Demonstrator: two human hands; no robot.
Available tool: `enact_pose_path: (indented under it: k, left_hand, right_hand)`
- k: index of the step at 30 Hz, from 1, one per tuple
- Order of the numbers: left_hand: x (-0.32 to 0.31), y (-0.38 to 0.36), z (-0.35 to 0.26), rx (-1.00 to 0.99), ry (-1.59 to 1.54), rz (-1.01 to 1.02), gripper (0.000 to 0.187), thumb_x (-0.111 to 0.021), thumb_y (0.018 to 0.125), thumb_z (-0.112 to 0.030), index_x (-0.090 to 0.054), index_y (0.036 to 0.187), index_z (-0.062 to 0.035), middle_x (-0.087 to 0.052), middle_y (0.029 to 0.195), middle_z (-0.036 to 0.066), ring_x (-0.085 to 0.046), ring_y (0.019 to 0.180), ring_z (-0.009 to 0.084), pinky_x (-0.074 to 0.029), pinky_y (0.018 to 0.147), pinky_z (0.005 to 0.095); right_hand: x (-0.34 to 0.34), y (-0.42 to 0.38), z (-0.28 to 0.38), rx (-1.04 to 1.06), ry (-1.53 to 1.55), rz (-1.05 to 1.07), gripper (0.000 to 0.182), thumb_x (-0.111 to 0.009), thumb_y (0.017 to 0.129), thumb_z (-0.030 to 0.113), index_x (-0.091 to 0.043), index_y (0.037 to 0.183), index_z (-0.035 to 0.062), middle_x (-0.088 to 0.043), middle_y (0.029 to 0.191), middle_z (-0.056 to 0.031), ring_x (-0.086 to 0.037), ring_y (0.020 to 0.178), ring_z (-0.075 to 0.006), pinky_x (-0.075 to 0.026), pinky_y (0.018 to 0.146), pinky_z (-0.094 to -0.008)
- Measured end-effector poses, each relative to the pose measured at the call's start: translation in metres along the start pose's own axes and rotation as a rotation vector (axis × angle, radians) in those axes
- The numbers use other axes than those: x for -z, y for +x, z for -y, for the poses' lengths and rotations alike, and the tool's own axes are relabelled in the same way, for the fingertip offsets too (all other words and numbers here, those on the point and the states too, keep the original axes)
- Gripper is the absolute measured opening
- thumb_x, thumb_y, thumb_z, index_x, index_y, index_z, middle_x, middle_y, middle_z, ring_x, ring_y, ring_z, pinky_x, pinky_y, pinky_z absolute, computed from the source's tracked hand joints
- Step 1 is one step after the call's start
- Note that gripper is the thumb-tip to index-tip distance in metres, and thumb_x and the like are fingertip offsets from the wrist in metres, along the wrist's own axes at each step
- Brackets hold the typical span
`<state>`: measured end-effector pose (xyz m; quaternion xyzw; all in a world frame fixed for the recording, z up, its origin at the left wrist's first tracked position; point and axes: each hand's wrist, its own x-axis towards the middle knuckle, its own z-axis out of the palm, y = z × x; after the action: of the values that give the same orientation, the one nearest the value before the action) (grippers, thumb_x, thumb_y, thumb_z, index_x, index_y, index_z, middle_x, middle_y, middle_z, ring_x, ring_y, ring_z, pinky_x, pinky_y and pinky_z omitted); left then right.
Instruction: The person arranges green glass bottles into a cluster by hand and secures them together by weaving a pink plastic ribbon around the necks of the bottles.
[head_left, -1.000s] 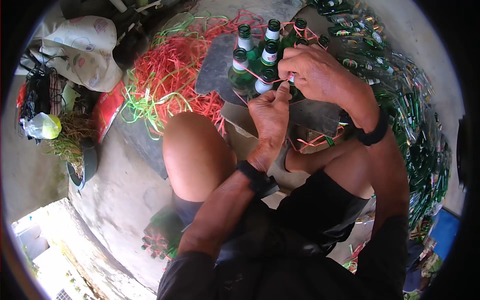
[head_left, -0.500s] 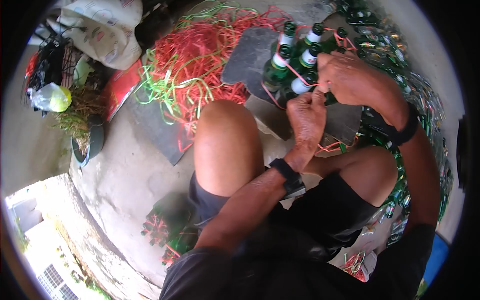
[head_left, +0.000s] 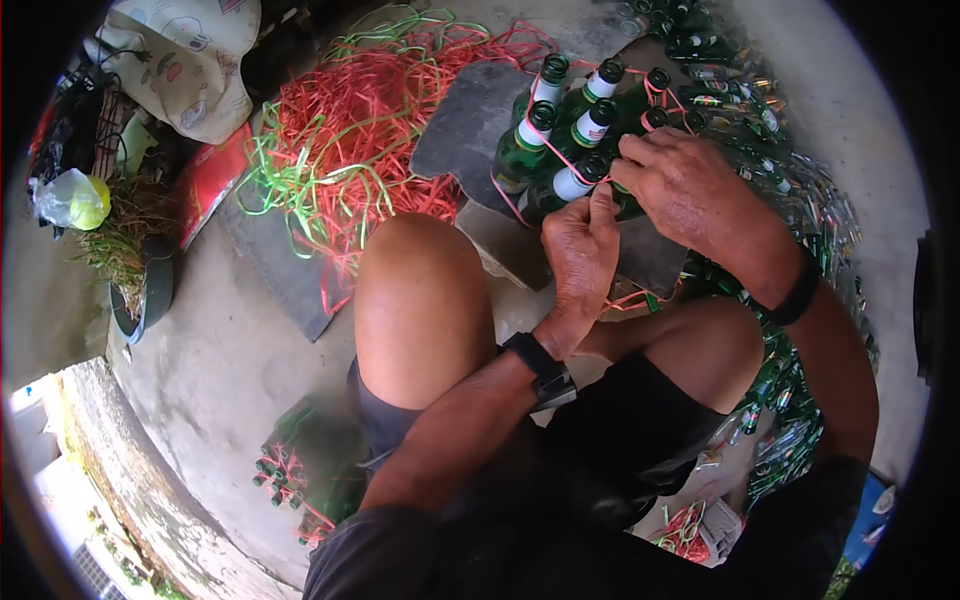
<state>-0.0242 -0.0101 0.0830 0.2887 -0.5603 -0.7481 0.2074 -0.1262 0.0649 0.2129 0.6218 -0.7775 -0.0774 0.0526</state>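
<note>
Several green bottles [head_left: 522, 160] with white neck labels stand close together on a dark flat slab [head_left: 470, 115]. A pink strap [head_left: 560, 152] runs round their necks and down the near side. My left hand [head_left: 582, 245] is at the near edge of the group, thumb up, its fingers pinched on the strap. Beside it, my right hand [head_left: 680, 185] bends over the near right bottles, fingers curled at the strap; its fingertips are partly hidden. The two hands are close together.
A heap of red and green straps [head_left: 350, 130] lies left of the slab. Many green bottles [head_left: 790, 180] are piled along the right. A bundle of bottles [head_left: 310, 465] is at lower left, near a plant pot [head_left: 155, 290] farther up.
The whole view has shifted, so the scene sits farther left. My right hand has opened a little and moved slightly from my left, which keeps its pinch.
</note>
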Motion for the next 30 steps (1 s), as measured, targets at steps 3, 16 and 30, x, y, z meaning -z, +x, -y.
enact_pose_path:
  k: [3,16,30]
  left_hand:
    - [0.003,-0.002,-0.004,-0.022,0.027,0.017,0.044,-0.067,0.104,-0.030,-0.073,0.078,0.0039,-0.058,0.053,0.006,-0.050,0.055,0.0087,-0.044,0.053,0.0340]
    - [0.005,-0.003,-0.010,0.044,-0.010,0.094,0.044,-0.065,0.104,-0.027,-0.067,0.074,0.0034,-0.049,0.053,0.001,-0.042,0.056,0.0072,-0.041,0.052,0.0338]
    - [0.006,-0.005,-0.020,-0.003,-0.017,0.112,0.036,-0.065,0.105,-0.023,-0.071,0.082,0.0048,-0.052,0.056,0.001,-0.044,0.056,0.0064,-0.041,0.051,0.0324]
  right_hand:
    - [0.000,0.000,0.000,0.028,-0.126,-0.005,0.008,-0.071,0.080,0.012,-0.067,0.087,0.0118,-0.063,0.093,-0.0057,-0.071,0.088,-0.0249,-0.055,0.086,-0.0387]
    - [0.011,0.017,-0.010,-0.016,-0.335,0.050,0.012,-0.070,0.077,0.010,-0.066,0.087,0.0114,-0.061,0.093,-0.0060,-0.068,0.094,-0.0243,-0.053,0.085,-0.0377]
    - [0.028,0.024,-0.043,0.050,-0.216,-0.007,0.010,-0.071,0.079,0.011,-0.065,0.087,0.0077,-0.063,0.091,-0.0069,-0.064,0.100,-0.0276,-0.053,0.085,-0.0408]
